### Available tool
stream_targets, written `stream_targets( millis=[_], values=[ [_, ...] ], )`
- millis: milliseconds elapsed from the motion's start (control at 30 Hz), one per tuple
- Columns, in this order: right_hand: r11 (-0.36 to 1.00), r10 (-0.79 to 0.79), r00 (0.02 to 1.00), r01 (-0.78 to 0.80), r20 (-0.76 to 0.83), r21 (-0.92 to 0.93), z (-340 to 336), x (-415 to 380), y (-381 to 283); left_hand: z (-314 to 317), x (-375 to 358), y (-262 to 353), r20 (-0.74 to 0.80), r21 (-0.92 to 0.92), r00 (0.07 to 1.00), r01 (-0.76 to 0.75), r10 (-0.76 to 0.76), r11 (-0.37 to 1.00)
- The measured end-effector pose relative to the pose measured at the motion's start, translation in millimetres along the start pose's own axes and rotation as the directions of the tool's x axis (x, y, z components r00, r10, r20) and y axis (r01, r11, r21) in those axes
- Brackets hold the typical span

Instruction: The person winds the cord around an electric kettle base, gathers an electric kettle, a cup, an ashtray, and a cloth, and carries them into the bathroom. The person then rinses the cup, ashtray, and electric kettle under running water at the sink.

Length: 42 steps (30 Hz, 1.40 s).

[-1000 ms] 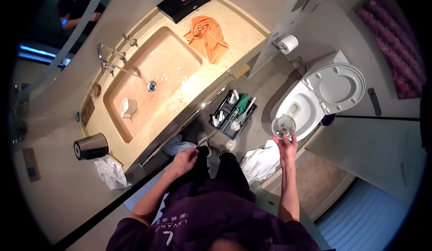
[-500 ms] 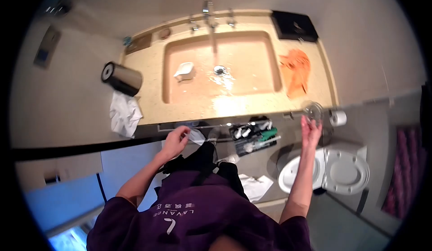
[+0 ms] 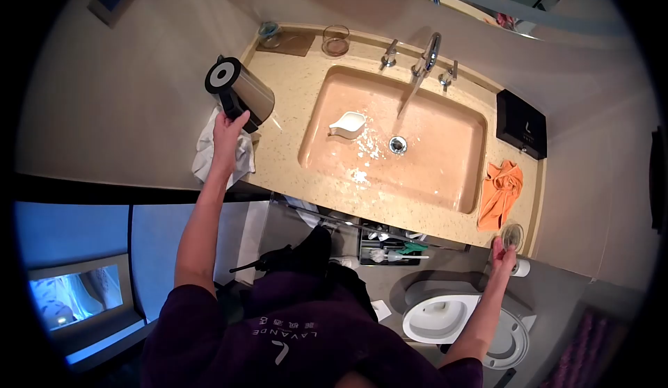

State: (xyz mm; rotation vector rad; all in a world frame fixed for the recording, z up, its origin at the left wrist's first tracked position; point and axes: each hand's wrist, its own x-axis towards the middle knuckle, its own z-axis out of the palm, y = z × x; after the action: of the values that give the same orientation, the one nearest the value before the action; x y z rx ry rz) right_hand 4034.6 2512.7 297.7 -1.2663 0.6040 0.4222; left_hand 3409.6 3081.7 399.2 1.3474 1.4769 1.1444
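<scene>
My left hand [image 3: 227, 138] is at the black handle of an electric kettle [image 3: 256, 96], with the fingers closed around its lower part. The steel-sided kettle with a black lid is at the counter's left end. Beneath my left hand a white cloth [image 3: 206, 153] hangs over the edge. My right hand [image 3: 504, 254] holds a clear drinking glass [image 3: 513, 236] by the counter's front right corner. Close to that glass lies a crumpled orange cloth [image 3: 502, 192]. A small white vessel [image 3: 348, 124] sits in the sink [image 3: 445, 183], left of the drain.
Water runs from the tap [image 3: 431, 53] into the sink. Another glass [image 3: 335, 42] and a brown tray [image 3: 292, 44] are at the back left. A black box [image 3: 522, 124] stands at the right. Below are a caddy of cleaning tools [image 3: 390, 250] and a toilet [image 3: 435, 315].
My left hand has moved from the counter's front edge up to the kettle's handle. My right hand still holds the glass. The view has turned and shifted.
</scene>
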Motion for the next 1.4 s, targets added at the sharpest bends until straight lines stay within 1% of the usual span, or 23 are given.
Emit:
stream_targets(
  millis=[33, 67, 100, 167, 233, 367, 433, 500, 567, 633, 733, 833, 867, 933, 967, 1033, 1067, 1100, 1133, 1167, 1233, 1267, 1400],
  values=[
    [0.994, -0.029, 0.999, 0.025, -0.039, -0.109, 5, -5, -1, 0, 4, 14, 0.202, -0.123, 0.954, 0.250, -0.222, 0.960],
    [0.993, -0.033, 0.998, 0.027, -0.049, -0.115, 5, 0, -1, 8, 0, 25, 0.122, -0.156, 0.968, 0.237, -0.219, 0.959],
    [0.995, -0.019, 0.999, 0.016, -0.029, -0.096, 3, 5, -1, 10, 3, 25, 0.134, -0.153, 0.964, 0.250, -0.231, 0.956],
    [0.997, -0.016, 1.000, 0.014, -0.022, -0.074, 2, 10, -3, 14, 15, 24, 0.202, -0.417, 0.937, 0.347, -0.287, 0.840],
    [0.997, -0.009, 1.000, 0.010, 0.021, -0.077, 6, 9, -2, 19, 21, 25, 0.239, -0.639, 0.944, 0.328, -0.226, 0.695],
    [0.992, -0.082, 0.997, 0.082, 0.004, -0.095, 8, -8, 13, 22, 23, 15, 0.253, -0.658, 0.955, 0.287, -0.154, 0.696],
    [0.984, -0.146, 0.986, 0.137, -0.077, -0.112, 15, -26, 25, 21, 20, 13, 0.260, -0.653, 0.959, 0.264, -0.117, 0.710],
    [0.912, -0.352, 0.936, 0.336, -0.027, -0.235, 27, -67, 38, 17, 15, 15, 0.208, -0.389, 0.969, 0.210, -0.137, 0.897],
    [0.890, -0.407, 0.910, 0.378, -0.074, -0.254, 56, -117, 53, 16, 13, 20, 0.175, -0.358, 0.976, 0.184, -0.127, 0.915],
    [0.769, -0.515, 0.852, 0.506, 0.090, -0.390, 67, -143, 70, 14, 6, 40, 0.186, -0.070, 0.979, 0.094, -0.080, 0.993],
    [0.602, -0.466, 0.769, 0.638, 0.438, -0.479, 106, -188, 101, 25, -12, 75, 0.285, 0.101, 0.958, -0.077, 0.045, 0.992],
    [0.386, -0.300, 0.573, 0.804, 0.763, -0.452, 185, -274, 118, 32, -25, 94, 0.495, 0.277, 0.855, -0.322, 0.153, 0.905],
    [0.208, -0.218, 0.419, 0.902, 0.881, -0.377, 208, -297, 120, 36, -32, 99, 0.557, 0.298, 0.804, -0.427, 0.207, 0.854],
    [0.174, -0.132, 0.250, 0.959, 0.959, -0.226, 252, -342, 132, 48, -43, 108, 0.672, 0.270, 0.676, -0.604, 0.303, 0.749],
    [0.145, -0.127, 0.149, 0.981, 0.981, -0.130, 270, -357, 140, 55, -48, 112, 0.688, 0.260, 0.660, -0.613, 0.303, 0.746],
    [0.118, -0.204, 0.053, 0.993, 0.978, -0.029, 297, -384, 153, 68, -58, 118, 0.743, 0.220, 0.608, -0.617, 0.281, 0.755],
    [0.115, -0.214, 0.059, 0.993, 0.975, -0.035, 297, -387, 159, 73, -60, 118, 0.765, 0.212, 0.585, -0.624, 0.270, 0.752],
    [0.152, -0.216, 0.111, 0.985, 0.970, -0.079, 299, -386, 166, 79, -67, 124, 0.770, 0.104, 0.546, -0.618, 0.330, 0.779],
    [0.193, -0.216, 0.155, 0.975, 0.964, -0.113, 303, -385, 172, 83, -71, 126, 0.776, 0.110, 0.541, -0.624, 0.326, 0.773],
    [0.199, -0.225, 0.137, 0.976, 0.965, -0.093, 303, -384, 173, 87, -73, 125, 0.776, 0.122, 0.541, -0.632, 0.323, 0.766],
    [-0.057, -0.229, 0.132, 0.987, 0.964, -0.148, 289, -380, 170, 94, -74, 123, 0.810, 0.108, 0.463, -0.722, 0.362, 0.683],
    [-0.102, -0.235, 0.102, 0.986, 0.967, -0.129, 284, -378, 167, 98, -77, 123, 0.831, 0.115, 0.431, -0.751, 0.352, 0.650],
    [0.012, -0.216, 0.129, 0.991, 0.968, -0.130, 264, -361, 169, 119, -87, 138, 0.897, 0.134, 0.330, -0.836, 0.293, 0.531]
  ],
)
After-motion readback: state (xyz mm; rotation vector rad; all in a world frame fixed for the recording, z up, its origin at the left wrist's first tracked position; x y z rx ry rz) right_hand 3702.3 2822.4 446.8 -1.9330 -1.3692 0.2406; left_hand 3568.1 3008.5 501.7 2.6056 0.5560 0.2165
